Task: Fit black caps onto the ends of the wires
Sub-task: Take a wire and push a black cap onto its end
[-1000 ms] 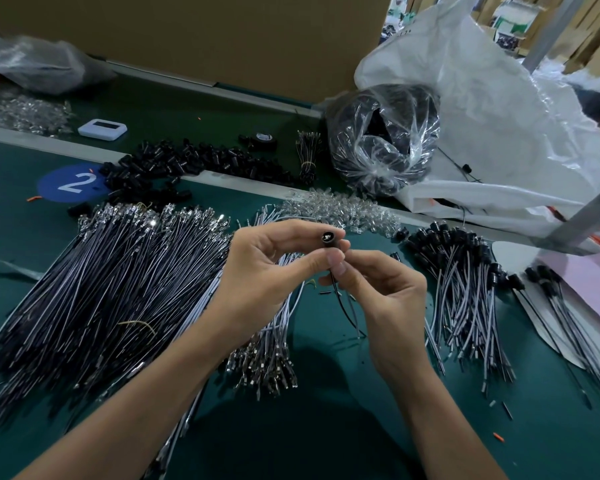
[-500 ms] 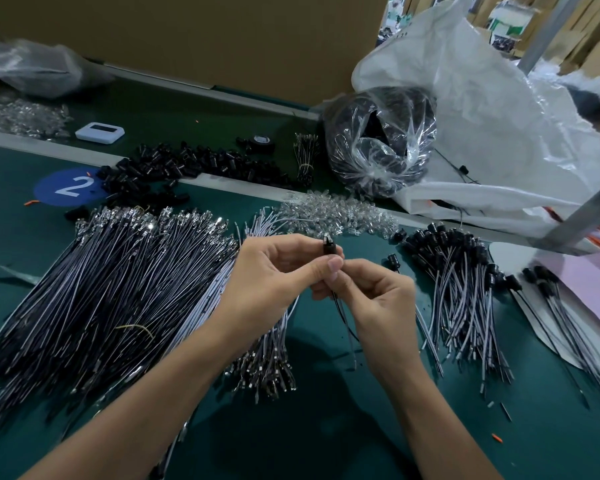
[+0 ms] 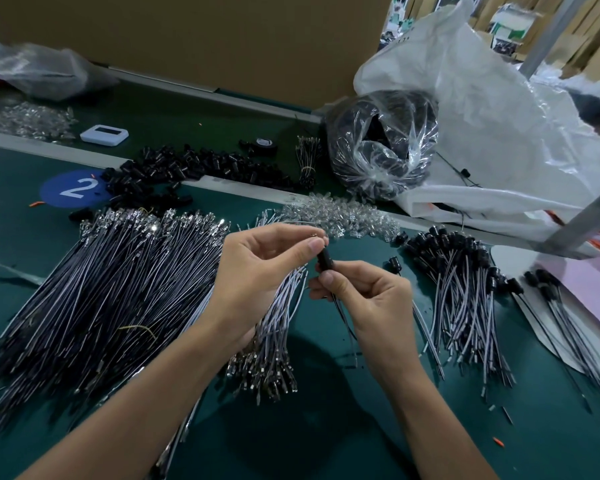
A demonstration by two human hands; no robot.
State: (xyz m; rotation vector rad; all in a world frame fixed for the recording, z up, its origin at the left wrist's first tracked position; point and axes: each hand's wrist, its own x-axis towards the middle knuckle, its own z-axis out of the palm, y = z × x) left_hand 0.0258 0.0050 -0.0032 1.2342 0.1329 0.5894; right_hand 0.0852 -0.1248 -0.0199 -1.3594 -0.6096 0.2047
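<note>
On the green bench (image 3: 326, 445), the largest mass was the heap of uncapped wires (image 3: 101, 299) spread across the left side, its metal terminals bare. By that heap, most of the job was still to do. A smaller bundle (image 3: 274, 341) of the same sort lay under the left wrist.

Behind to the right slumped a white sack (image 3: 499, 116). Its contents were mostly hidden, and only a few thin dark leads trailed from its mouth. On the right lay the capped wires (image 3: 465, 306), a far smaller bunch, each with a black cap on its far end, so a modest share looked finished.

Against the sack leaned a clear bag (image 3: 381, 147), knotted shut and packed with small dark parts, probably spare caps, though they were too small to be sure. Loose caps (image 3: 187, 168) lay scattered along the rail behind the heap.

Over the middle of the bench, the left hand (image 3: 257, 268) had its grip pinched, thumb and forefinger, on the upper end of one black cap (image 3: 325, 259). The right hand (image 3: 371, 299) pinched the wire (image 3: 343, 317) just below it, and the lead hung down from there. The cap looked partly seated, with the fit unfinished.
</note>
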